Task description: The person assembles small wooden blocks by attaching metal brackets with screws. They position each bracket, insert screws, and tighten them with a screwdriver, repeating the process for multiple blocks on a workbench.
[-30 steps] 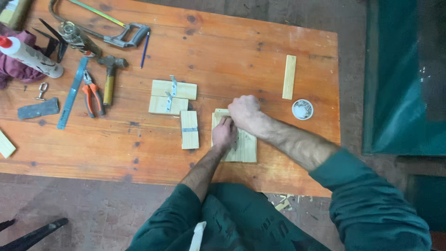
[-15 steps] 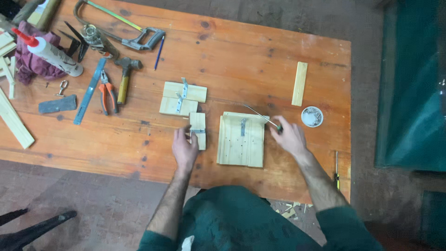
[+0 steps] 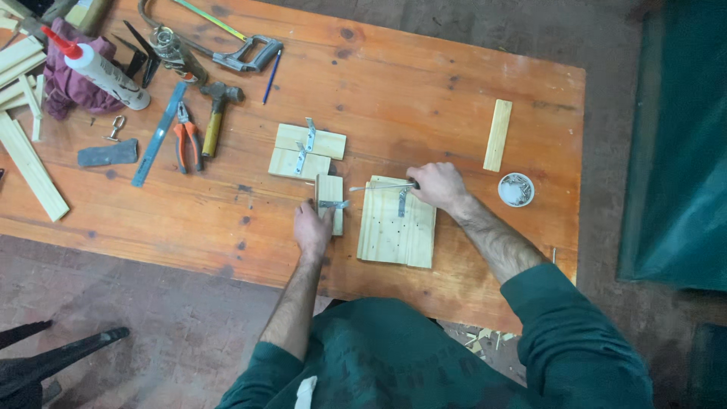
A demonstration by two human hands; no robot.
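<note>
Gripping a screwdriver [image 3: 382,186], right hand [image 3: 437,185] above wooden panel [image 3: 397,225]; left hand [image 3: 313,225] clasping small block [image 3: 329,198].

Hammer [image 3: 215,113], pliers [image 3: 186,136], hacksaw [image 3: 227,47], glue bottle [image 3: 98,68] at tabletop [image 3: 424,83] left; round tin [image 3: 516,189], wood strip [image 3: 497,135] right.

The left hand [image 3: 313,227] rests on a small wood block [image 3: 329,203] bearing a metal bracket [image 3: 334,204]. The right hand [image 3: 438,185] grips a screwdriver [image 3: 382,186] over the wood panel [image 3: 397,223] on the bench [image 3: 424,98].

Contents of the small white tub [image 3: 516,190], tiny and blurred
</note>
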